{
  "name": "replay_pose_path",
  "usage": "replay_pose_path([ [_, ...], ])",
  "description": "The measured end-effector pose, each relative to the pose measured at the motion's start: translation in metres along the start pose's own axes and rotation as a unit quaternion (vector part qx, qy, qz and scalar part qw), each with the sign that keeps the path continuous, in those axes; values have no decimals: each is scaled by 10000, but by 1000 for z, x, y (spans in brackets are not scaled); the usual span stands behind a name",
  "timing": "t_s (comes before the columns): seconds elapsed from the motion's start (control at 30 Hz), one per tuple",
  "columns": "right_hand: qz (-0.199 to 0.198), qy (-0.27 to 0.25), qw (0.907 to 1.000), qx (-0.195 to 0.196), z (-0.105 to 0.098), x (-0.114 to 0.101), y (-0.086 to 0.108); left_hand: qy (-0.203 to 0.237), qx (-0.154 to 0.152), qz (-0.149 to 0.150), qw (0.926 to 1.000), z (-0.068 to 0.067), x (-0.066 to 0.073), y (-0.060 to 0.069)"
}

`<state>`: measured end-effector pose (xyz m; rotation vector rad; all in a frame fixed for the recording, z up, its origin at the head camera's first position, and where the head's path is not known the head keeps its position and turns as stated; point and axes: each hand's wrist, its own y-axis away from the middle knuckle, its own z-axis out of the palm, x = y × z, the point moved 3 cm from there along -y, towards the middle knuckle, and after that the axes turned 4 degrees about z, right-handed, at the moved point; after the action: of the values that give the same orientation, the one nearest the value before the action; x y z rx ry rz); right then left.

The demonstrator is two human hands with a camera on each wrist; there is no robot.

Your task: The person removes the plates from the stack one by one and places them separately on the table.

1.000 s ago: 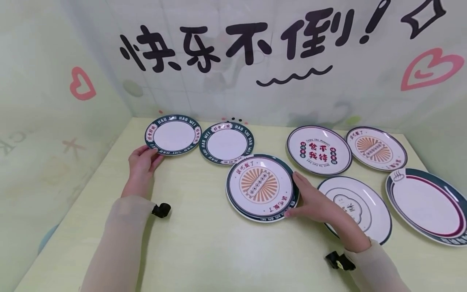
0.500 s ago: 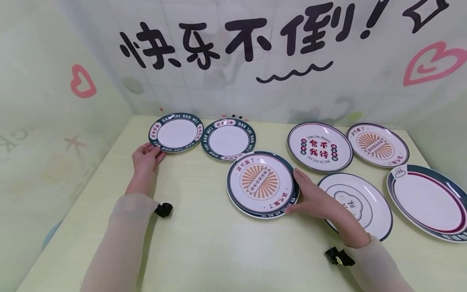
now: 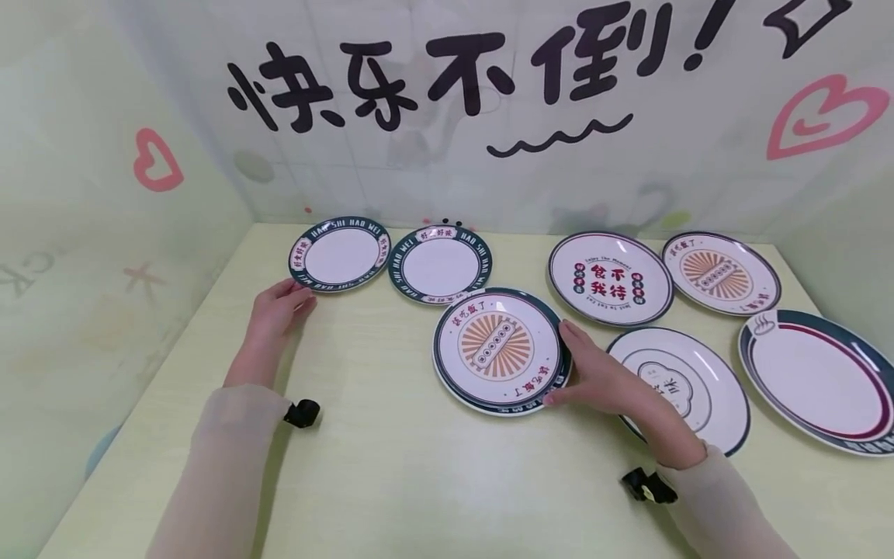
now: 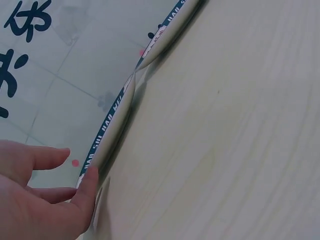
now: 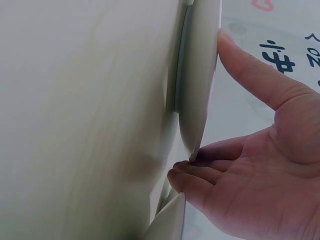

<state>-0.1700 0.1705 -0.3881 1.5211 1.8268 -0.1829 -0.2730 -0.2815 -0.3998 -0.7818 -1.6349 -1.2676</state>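
Note:
In the head view, my left hand (image 3: 275,307) touches the near-left rim of a white plate (image 3: 338,255) with a dark green lettered border. In the left wrist view, one finger stands free of that plate while others meet its edge. A matching green-bordered plate (image 3: 440,265) lies just to its right. My right hand (image 3: 594,373) holds the right rim of a plate with an orange sunburst (image 3: 497,349), thumb and fingers spread along the edge. A dark green rim shows beneath it, so it lies on another plate. The right wrist view shows the thumb (image 5: 250,70) against that rim.
To the right lie a red-lettered plate (image 3: 611,278), a second sunburst plate (image 3: 722,272), a cloud-patterned plate (image 3: 698,373) and an oval plate (image 3: 817,376). A lettered wall (image 3: 447,178) closes off the back of the pale table (image 3: 391,466).
The far-left plate has shifted slightly right, with my left hand following at its rim. My right hand stays on the sunburst plate, which keeps its place; the view itself moves slightly.

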Motion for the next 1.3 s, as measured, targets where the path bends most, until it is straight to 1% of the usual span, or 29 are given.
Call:
replay_pose_path([
  [0.07, 19, 18, 10000, 19, -1, 0, 0, 84, -123, 31, 9999, 1, 3, 4],
  [0.17, 37, -11, 10000, 37, -2, 1, -1, 235, -309, 216, 9990, 3, 5, 10],
  [0.3, 69, -85, 9999, 25, 0, 2, -2, 298, -573, 452, 9969, 4, 2, 19],
  [0.43, 73, -109, 9999, 16, 0, 2, -2, 347, -771, 456, 9954, 6, -3, 27],
  [0.57, 53, -121, 9999, 1, 0, 2, -2, 590, -942, 473, 9927, 10, -10, 33],
  [0.67, 26, -131, 9999, -20, 0, 2, -2, 723, -1134, 506, 9896, 16, -14, 38],
  [0.77, -6, -128, 9999, -18, 0, 2, -2, 712, -1327, 597, 9868, 23, -16, 44],
  [0.93, -8, -137, 9999, 1, 0, 0, -1, 558, -1540, 755, 9836, 36, -15, 51],
  [1.07, 27, -139, 9999, -7, 0, -1, 0, 448, -1704, 806, 9811, 46, -18, 55],
  [1.3, 4, -146, 9999, 0, -1, -2, 1, 353, -2039, 865, 9745, 64, -23, 61],
])
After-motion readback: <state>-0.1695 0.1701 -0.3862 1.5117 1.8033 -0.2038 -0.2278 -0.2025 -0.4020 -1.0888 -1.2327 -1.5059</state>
